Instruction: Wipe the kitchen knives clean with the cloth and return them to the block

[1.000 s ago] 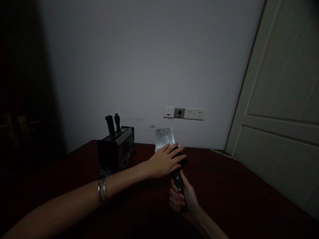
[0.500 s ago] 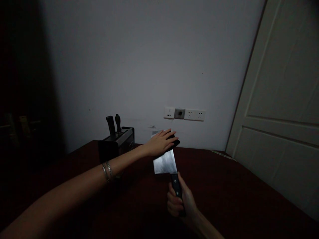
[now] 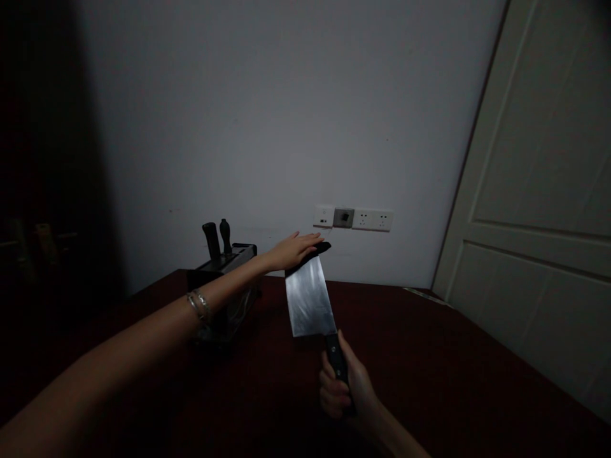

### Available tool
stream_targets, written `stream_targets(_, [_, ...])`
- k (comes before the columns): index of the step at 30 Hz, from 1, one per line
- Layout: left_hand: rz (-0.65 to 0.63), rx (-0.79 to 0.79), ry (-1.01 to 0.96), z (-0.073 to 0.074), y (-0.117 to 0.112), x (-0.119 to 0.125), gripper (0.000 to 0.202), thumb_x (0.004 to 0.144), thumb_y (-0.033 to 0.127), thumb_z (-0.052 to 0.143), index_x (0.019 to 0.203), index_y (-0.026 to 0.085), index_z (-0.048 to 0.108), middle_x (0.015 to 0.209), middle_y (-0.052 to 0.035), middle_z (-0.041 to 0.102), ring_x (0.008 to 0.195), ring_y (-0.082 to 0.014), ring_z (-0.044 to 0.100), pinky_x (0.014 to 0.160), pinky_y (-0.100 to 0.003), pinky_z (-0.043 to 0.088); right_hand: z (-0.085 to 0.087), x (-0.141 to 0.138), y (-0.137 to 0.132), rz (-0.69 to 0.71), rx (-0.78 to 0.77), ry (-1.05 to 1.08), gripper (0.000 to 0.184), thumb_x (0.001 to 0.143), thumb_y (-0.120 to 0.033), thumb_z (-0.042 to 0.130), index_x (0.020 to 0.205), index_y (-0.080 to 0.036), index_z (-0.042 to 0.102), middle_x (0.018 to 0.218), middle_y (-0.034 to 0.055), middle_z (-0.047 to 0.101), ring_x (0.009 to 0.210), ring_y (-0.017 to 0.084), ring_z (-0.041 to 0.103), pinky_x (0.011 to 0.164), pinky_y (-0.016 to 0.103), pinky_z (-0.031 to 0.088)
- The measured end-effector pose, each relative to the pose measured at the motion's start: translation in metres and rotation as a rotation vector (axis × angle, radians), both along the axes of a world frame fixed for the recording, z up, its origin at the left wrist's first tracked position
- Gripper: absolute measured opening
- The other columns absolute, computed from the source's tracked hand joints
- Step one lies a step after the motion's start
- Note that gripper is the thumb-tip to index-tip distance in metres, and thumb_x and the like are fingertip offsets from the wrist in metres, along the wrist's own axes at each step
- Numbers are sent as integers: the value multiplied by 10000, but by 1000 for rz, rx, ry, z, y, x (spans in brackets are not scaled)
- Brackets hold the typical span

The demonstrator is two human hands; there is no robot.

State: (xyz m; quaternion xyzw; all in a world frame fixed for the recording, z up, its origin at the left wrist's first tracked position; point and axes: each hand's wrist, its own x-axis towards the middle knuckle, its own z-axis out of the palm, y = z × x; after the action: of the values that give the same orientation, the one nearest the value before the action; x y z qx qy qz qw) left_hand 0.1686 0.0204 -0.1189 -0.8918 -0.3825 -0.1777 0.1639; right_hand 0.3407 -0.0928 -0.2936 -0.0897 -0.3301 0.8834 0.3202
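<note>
A cleaver [image 3: 310, 300] with a broad shiny blade points up and away from me, its face tilted toward me. My right hand [image 3: 337, 381] is wrapped round its black riveted handle [image 3: 335, 353]. My left hand [image 3: 293, 249] lies over the far end of the blade with fingers stretched out, keeping a dark cloth [image 3: 323, 247] pressed between palm and steel. The thumb is hidden. Left of the blade, behind my left forearm, stands a knife block [image 3: 238, 254] with two black handles sticking up from it.
The dark red tabletop [image 3: 391, 343] reaches back to a pale wall [image 3: 267, 127] with a row of sockets [image 3: 353, 218]. A panelled door [image 3: 539, 191] borders the right side. The left side is very dark.
My left hand and the cloth have slid up the blade toward its far end, moving up and left, so more of the blade shows. My right hand has barely moved.
</note>
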Motion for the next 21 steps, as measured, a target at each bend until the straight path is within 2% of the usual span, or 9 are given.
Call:
stream_targets(5, [-46,-86,-54,1,2,-18,427,929,292,226,1348,232,281,1388,-29,338,1255,-142,342,1061,-434,179,3,4,0,-31,20,-13,570,731,-675,398,438,-186,403,274,-100,280,215,28,147,228,160,212])
stream_targets(9, [-83,-150,-112,5,-4,-26,445,911,312,269,1342,212,319,1364,-45,375,1217,-182,401,1061,-424,186,4,4,0,-26,29,-38,571,712,-684,416,429,-189,381,270,-101,273,213,26,145,224,161,199])
stream_targets(15, [-139,-187,-298,4,-9,-41,425,891,336,313,1270,198,446,1241,-61,527,1110,-181,511,955,-339,378,10,9,0,-33,22,15,541,714,-645,463,438,-184,403,284,-99,277,224,23,145,237,157,198])
stream_targets(18, [-142,-153,-460,0,-2,-49,411,881,330,332,1221,173,501,1187,-71,570,1062,-181,548,927,-344,410,15,13,0,-66,44,23,537,739,-638,436,459,-179,425,294,-101,270,234,21,140,247,153,195])
stream_targets(21, [-113,11,-647,0,1,-52,417,885,316,332,1230,141,487,1199,-97,559,1084,-187,535,940,-357,405,18,15,0,-62,68,25,537,753,-634,416,468,-179,428,300,-100,270,236,22,147,252,154,196])
